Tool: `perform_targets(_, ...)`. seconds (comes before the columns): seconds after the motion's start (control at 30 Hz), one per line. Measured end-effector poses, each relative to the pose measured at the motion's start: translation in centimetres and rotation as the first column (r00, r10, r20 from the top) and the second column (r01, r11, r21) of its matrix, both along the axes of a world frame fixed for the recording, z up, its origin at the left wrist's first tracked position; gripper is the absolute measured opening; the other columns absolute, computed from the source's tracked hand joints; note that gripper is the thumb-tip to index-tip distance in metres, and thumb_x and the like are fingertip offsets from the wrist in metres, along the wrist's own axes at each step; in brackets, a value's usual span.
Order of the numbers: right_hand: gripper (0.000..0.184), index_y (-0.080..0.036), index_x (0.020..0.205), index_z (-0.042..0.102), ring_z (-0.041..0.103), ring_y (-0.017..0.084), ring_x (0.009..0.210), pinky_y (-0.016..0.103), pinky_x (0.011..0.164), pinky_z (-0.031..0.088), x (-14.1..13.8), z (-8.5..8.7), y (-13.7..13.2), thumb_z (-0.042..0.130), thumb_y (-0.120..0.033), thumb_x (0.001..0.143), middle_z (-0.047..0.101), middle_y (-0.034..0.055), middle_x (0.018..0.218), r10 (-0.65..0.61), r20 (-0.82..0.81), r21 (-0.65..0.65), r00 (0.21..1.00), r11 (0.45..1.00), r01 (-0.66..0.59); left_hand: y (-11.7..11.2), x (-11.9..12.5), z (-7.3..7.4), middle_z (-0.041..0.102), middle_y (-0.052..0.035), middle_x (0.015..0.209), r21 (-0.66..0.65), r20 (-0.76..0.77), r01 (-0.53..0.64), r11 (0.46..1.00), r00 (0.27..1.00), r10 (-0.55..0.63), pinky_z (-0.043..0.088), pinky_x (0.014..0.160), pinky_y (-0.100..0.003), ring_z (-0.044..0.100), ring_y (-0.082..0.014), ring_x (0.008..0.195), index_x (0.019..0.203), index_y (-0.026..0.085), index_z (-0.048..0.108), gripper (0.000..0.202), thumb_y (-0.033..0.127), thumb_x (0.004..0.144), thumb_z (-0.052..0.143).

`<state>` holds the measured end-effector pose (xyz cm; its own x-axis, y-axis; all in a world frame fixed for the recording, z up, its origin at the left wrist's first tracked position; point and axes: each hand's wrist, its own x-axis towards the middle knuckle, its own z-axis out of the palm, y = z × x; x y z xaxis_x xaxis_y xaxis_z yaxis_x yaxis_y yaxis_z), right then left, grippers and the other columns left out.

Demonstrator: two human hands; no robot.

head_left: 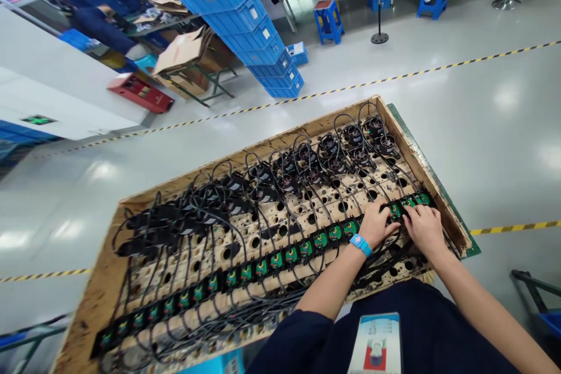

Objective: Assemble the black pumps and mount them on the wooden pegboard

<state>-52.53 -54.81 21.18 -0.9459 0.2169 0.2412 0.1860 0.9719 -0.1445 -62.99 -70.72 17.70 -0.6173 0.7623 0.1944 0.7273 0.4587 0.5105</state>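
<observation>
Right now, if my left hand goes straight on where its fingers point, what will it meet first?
Most likely the green circuit board lying between your left hand and your right hand; depth is unclear, so the fingers could pass slightly above it.

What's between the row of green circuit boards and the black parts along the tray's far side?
In the head view, black cables cross holed wood between the green circuit boards and black parts.
</observation>
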Motion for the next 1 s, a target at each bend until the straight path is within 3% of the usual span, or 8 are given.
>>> perform_targets(0.13, 0.029, -0.018, 0.121, 0.066, 0.055, 0.024, 0.092, 0.038, 0.083, 0.034, -0.3, -1.0, 0.7, 0.049, -0.03, 0.101, 0.064, 0.0088, 0.096, 0.013, 0.01, -0.047, 1.0, 0.999, -0.013, 0.1, -0.2, 0.1, 0.057, -0.015, 0.128, 0.011, 0.014, -0.001, 1.0, 1.0, 0.001, 0.048, 0.103, -0.049, 0.054, -0.0299, 0.121, 0.094, 0.018, 0.064, 0.039, 0.054, 0.082, 0.07)
perform_targets(0.3, 0.034, -0.017, 0.124, 0.065, 0.059, 0.021, 0.088, 0.034, 0.078, 0.039, 0.0, -2.0, 1.7, 0.045, -0.036, 0.103, 0.064, 0.0087, 0.098, 0.064, -0.01, -0.217, 0.998, 0.974, -0.065, 0.2, -0.2, 0.2, 0.056, -0.0142, 0.129, 0.01, 0.03, -0.008, 1.0, 1.0, 0.007, 0.048, 0.103, -0.049, 0.054, -0.0294, 0.121, 0.094, 0.019, 0.065, 0.036, 0.053, 0.082, 0.07)
perform_targets(0.5, 0.035, -0.016, 0.123, 0.065, 0.059, 0.024, 0.096, 0.038, 0.082, 0.04, 0.0, -1.7, 1.4, 0.043, -0.033, 0.103, 0.065, 0.0118, 0.101, 0.026, -0.012, -0.182, 1.0, 0.983, -0.027, 0.3, 0.1, 0.5, 0.056, -0.0151, 0.127, -0.013, 0.008, -0.001, 1.0, 1.0, 0.001, 0.048, 0.103, -0.048, 0.053, -0.0301, 0.121, 0.093, 0.018, 0.065, 0.035, 0.051, 0.084, 0.068)
perform_targets(0.63, 0.036, -0.016, 0.119, 0.066, 0.06, 0.02, 0.081, 0.034, 0.078, 0.047, 0.1, -1.4, 1.6, 0.047, -0.039, 0.099, 0.063, 0.0078, 0.093, -0.035, -0.075, -0.487, 0.997, 0.873, -0.006, 0.3, 0.3, 0.9, 0.056, -0.0149, 0.127, -0.032, 0.005, 0.0, 0.999, 1.0, 0.0, 0.048, 0.102, -0.048, 0.053, -0.0302, 0.121, 0.095, 0.019, 0.065, 0.035, 0.052, 0.084, 0.068)
perform_targets(0.7, 0.036, -0.017, 0.117, 0.067, 0.058, 0.018, 0.073, 0.032, 0.074, 0.047, 0.2, -1.5, 1.7, 0.05, -0.041, 0.097, 0.061, 0.0051, 0.087, -0.072, -0.097, -0.557, 0.993, 0.831, 0.006, 0.4, 0.5, 1.0, 0.056, -0.0157, 0.127, -0.047, 0.0, 0.007, 0.999, 1.0, -0.007, 0.048, 0.101, -0.047, 0.054, -0.0303, 0.12, 0.098, 0.018, 0.065, 0.037, 0.053, 0.084, 0.067)
perform_targets(0.83, 0.037, -0.015, 0.115, 0.069, 0.055, 0.021, 0.073, 0.035, 0.075, 0.044, 0.3, -1.9, 1.7, 0.049, -0.041, 0.097, 0.06, 0.0052, 0.077, -0.073, -0.141, -0.428, 0.987, 0.904, 0.005, 0.5, 0.8, 0.9, 0.057, -0.0163, 0.129, -0.087, -0.027, 0.017, 0.996, 0.999, -0.019, 0.047, 0.102, -0.047, 0.054, -0.0305, 0.12, 0.104, 0.019, 0.064, 0.044, 0.059, 0.085, 0.063)
perform_targets(0.9, 0.037, -0.016, 0.108, 0.071, 0.054, 0.024, 0.082, 0.039, 0.078, 0.041, 0.3, -2.1, 1.9, 0.053, -0.046, 0.096, 0.063, 0.0092, 0.085, -0.067, -0.16, -0.293, 0.985, 0.956, 0.017, 0.6, 1.0, 0.8, 0.058, -0.0158, 0.129, -0.118, -0.048, 0.012, 0.993, 0.999, -0.018, 0.047, 0.1, -0.046, 0.055, -0.0303, 0.118, 0.106, 0.02, 0.065, 0.046, 0.061, 0.085, 0.061)
perform_targets(1.0, 0.037, -0.02, 0.098, 0.072, 0.052, 0.028, 0.09, 0.04, 0.075, 0.034, 0.4, -2.4, 2.4, 0.055, -0.052, 0.092, 0.065, 0.0122, 0.098, -0.102, -0.15, -0.18, 0.983, 0.981, 0.074, 0.7, 1.5, 0.7, 0.059, -0.0148, 0.125, -0.158, -0.084, -0.004, 0.987, 0.996, -0.009, 0.049, 0.095, -0.044, 0.057, -0.0298, 0.115, 0.108, 0.021, 0.065, 0.047, 0.063, 0.088, 0.055)
